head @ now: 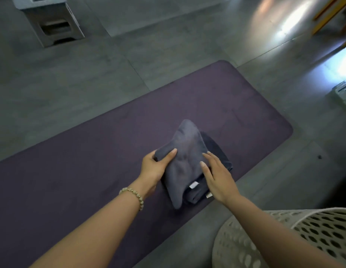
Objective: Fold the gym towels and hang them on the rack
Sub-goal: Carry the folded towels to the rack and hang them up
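Observation:
A folded grey towel lies on top of a darker folded towel on the purple mat. My left hand grips the grey towel's left edge, thumb on top and fingers tucked beneath. My right hand rests on the stack's right side with straight fingers, covering part of the darker towel. White tags show at the near end of the stack. No rack is in view.
A perforated cream laundry basket stands at the bottom right. A grey step box sits on the concrete floor at the far left. Yellow bars cross the top right corner, and a white crate sits at the right edge.

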{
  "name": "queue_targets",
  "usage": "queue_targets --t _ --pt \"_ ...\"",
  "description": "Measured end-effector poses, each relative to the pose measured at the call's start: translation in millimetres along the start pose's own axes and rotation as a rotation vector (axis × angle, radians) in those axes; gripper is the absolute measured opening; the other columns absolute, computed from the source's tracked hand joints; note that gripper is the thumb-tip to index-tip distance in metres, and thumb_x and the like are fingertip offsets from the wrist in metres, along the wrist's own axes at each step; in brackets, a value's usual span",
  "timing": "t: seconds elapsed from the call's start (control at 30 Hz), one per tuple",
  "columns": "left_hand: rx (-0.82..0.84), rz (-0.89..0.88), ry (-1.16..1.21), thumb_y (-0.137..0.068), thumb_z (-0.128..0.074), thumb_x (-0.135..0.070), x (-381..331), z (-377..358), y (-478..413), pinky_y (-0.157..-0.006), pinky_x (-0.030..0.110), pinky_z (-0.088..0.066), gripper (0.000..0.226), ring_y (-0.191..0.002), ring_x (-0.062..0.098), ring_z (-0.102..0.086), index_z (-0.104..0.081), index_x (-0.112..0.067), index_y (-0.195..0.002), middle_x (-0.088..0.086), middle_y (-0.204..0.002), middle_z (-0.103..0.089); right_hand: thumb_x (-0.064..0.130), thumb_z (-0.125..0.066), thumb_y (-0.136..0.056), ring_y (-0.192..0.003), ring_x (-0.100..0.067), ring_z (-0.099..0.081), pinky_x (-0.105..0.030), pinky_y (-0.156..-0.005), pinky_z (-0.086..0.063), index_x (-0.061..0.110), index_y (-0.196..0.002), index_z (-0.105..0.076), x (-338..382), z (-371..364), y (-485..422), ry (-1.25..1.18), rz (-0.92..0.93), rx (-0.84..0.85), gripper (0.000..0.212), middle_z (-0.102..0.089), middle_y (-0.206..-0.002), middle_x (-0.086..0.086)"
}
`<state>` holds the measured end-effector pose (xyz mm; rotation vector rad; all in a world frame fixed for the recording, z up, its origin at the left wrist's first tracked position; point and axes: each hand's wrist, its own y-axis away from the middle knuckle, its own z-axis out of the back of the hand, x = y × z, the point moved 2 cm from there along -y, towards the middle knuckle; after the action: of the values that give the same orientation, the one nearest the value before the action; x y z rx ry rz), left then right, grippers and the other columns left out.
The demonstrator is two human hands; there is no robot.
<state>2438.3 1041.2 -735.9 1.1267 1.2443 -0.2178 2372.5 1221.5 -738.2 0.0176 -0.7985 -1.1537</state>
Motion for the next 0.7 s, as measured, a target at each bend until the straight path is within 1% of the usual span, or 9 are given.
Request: queue_targets --t 0.1,0.23,0.3,0.33,0.43,0.53,0.6,0.63,0.7 --pt "-0.004 -0.078 -0.147 -0.078 -0.077 -0.022 -62 24 43 -0.059 0.013 -0.05 0.015 -0.07 0.002 -0.068 -0.07 -0.015 -0.089 -0.006 -0.079 -0.073 0.052 -0.029 -0.097 -0.143 -0.009 -0.024 -0.034 -0.116 -0.024 0.031 -0.146 -0.032 58 47 28 -0.041 0.075 -0.005 0.054 -0.024 -0.156 0.013" --pt "-0.095 -0.171 -0.324 -0.077 -0.078 -0.024 -160 75 116 -0.054 0.011 -0.049 0.012 -0.062 0.001 -0.064 -0.069 -0.016 -0.077 -0.01 -0.064 -0.07 0.05 -0.035 -0.097 -0.142 -0.008 -0.025 -0.03 -0.115 -0.026 0.03 -0.147 -0.029 150 114 74 -0.014 0.195 0.068 0.054 -0.024 -0.156 0.013" --pt "-0.089 -0.213 -0.376 -0.079 -0.077 -0.024 -216 107 161 -0.057 0.014 -0.051 0.008 -0.063 -0.001 -0.065 -0.07 -0.022 -0.075 -0.011 -0.064 -0.071 0.052 -0.04 -0.094 -0.141 -0.007 -0.026 -0.029 -0.113 -0.028 0.031 -0.147 -0.028 207 144 102 -0.029 0.261 0.102 0.058 -0.024 -0.155 0.015" --pt "-0.086 -0.233 -0.406 -0.08 -0.076 -0.025 -243 123 186 -0.059 0.015 -0.052 0.007 -0.066 -0.002 -0.066 -0.07 -0.025 -0.076 -0.012 -0.067 -0.072 0.053 -0.042 -0.093 -0.141 -0.006 -0.026 -0.029 -0.113 -0.028 0.031 -0.147 -0.028 237 156 117 -0.042 0.294 0.124 0.06 -0.025 -0.154 0.015" --pt "-0.083 -0.287 -0.509 -0.081 -0.074 -0.025 -318 169 263 -0.062 0.009 -0.047 0.008 -0.069 -0.011 -0.063 -0.069 -0.029 -0.076 -0.02 -0.069 -0.071 0.06 -0.052 -0.084 -0.139 -0.002 -0.026 -0.027 -0.113 -0.027 0.033 -0.147 -0.026 328 182 165 -0.077 0.404 0.238 0.074 -0.026 -0.152 0.019" --pt "-0.103 -0.298 -0.58 -0.08 -0.074 -0.029 -374 207 339 -0.066 0.014 -0.05 0.003 -0.075 -0.007 -0.065 -0.072 -0.027 -0.079 -0.017 -0.076 -0.073 0.072 -0.061 -0.068 -0.138 0.001 -0.025 -0.028 -0.114 -0.026 0.041 -0.146 -0.026 413 197 209 -0.068 0.521 0.4 0.092 -0.026 -0.151 0.022" --pt "-0.144 -0.311 -0.597 -0.08 -0.074 -0.029 -404 228 390 -0.065 0.015 -0.049 0.005 -0.074 -0.007 -0.065 -0.071 -0.03 -0.076 -0.019 -0.074 -0.072 0.077 -0.062 -0.061 -0.137 0.0 -0.027 -0.028 -0.113 -0.028 0.042 -0.144 -0.032 466 198 242 -0.046 0.6 0.513 0.094 -0.032 -0.149 0.021" --pt "-0.17 -0.324 -0.608 -0.081 -0.073 -0.028 -415 237 416 -0.063 0.015 -0.048 0.01 -0.072 -0.009 -0.064 -0.069 -0.033 -0.074 -0.021 -0.071 -0.071 0.075 -0.064 -0.061 -0.136 0.0 -0.032 -0.027 -0.112 -0.031 0.04 -0.141 -0.039 491 196 259 -0.053 0.636 0.575 0.091 -0.038 -0.145 0.02" --pt "-0.261 -0.336 -0.611 -0.082 -0.073 -0.029 -430 257 465 -0.059 0.021 -0.047 0.016 -0.066 -0.01 -0.06 -0.065 -0.035 -0.069 -0.019 -0.064 -0.068 0.068 -0.07 -0.066 -0.123 -0.001 -0.049 -0.026 -0.104 -0.041 0.033 -0.127 -0.056 534 189 296 -0.069 0.72 0.7 0.072 -0.057 -0.13 0.017"
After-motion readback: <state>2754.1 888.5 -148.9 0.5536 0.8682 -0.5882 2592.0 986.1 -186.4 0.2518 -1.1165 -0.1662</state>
